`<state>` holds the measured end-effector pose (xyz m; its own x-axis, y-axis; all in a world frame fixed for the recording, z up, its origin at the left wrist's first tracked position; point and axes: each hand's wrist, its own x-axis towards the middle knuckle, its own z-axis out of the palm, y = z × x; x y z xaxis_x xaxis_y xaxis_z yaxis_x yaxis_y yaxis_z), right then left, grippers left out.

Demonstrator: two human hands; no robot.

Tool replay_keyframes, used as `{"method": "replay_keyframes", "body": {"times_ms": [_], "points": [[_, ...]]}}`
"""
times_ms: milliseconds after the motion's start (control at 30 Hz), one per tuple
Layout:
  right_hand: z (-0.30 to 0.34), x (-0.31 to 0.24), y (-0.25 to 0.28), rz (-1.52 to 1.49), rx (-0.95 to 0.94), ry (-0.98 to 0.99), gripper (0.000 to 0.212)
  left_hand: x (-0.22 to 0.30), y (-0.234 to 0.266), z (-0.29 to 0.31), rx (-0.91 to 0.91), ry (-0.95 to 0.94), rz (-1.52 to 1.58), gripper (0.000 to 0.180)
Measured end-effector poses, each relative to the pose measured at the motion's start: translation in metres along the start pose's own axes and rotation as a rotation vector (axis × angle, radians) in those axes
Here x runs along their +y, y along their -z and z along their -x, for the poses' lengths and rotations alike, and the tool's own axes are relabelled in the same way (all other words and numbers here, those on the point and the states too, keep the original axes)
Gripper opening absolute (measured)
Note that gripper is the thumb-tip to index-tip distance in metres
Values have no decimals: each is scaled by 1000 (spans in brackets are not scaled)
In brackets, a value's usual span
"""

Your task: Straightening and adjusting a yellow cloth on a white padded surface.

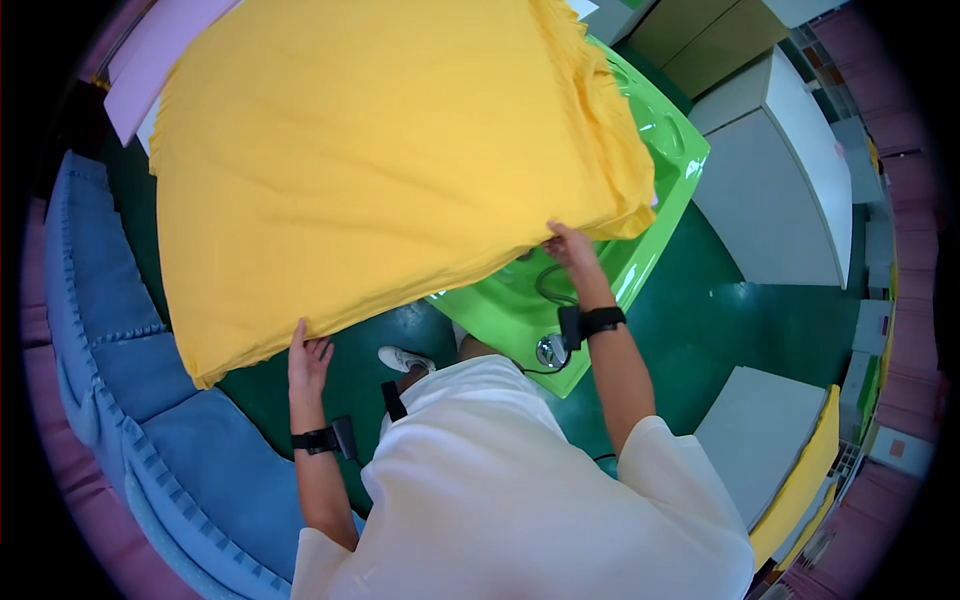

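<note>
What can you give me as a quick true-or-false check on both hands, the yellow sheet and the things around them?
1. The right hand grips the near edge of the yellow sheet. True.
2. The left hand is down inside the green tub. False: it is at the sheet's near edge, outside the tub.
3. The sheet hides part of the tub from view. True.
4. The furniture at far left is a red table. False: it is a blue sofa.
5. Each forearm has a black strap near the wrist. True.
6. The visible shoe is black. False: it is white.
</note>
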<state>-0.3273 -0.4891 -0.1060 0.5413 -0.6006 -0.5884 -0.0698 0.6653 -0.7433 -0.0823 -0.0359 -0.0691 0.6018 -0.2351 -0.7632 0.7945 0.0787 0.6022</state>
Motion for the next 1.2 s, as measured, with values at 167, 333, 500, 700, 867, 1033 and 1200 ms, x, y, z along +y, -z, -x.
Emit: {"method": "replay_keyframes", "body": {"times_ms": [167, 333, 500, 700, 867, 1033, 1200], "points": [[63, 36, -44, 143, -125, -178, 23, 14, 25, -13, -15, 31, 74, 59], [80, 27, -25, 1025, 13, -155, 29, 10, 34, -18, 82, -27, -45, 54], [47, -25, 3, 1523, 552, 565, 59, 1, 10, 2, 44, 115, -154, 60], [-34, -28, 56, 1088, 547, 385, 76, -7, -7, 9, -21, 122, -371, 70], [-29, -35, 85, 1048, 511, 404, 67, -7, 13, 21, 2, 110, -333, 68], [-25, -42, 90, 1350, 401, 420, 40, -12, 12, 33, -39, 103, -343, 63], [-9, -22, 114, 1289, 487, 521, 31, -24, 12, 26, -189, 84, -262, 52]]}}
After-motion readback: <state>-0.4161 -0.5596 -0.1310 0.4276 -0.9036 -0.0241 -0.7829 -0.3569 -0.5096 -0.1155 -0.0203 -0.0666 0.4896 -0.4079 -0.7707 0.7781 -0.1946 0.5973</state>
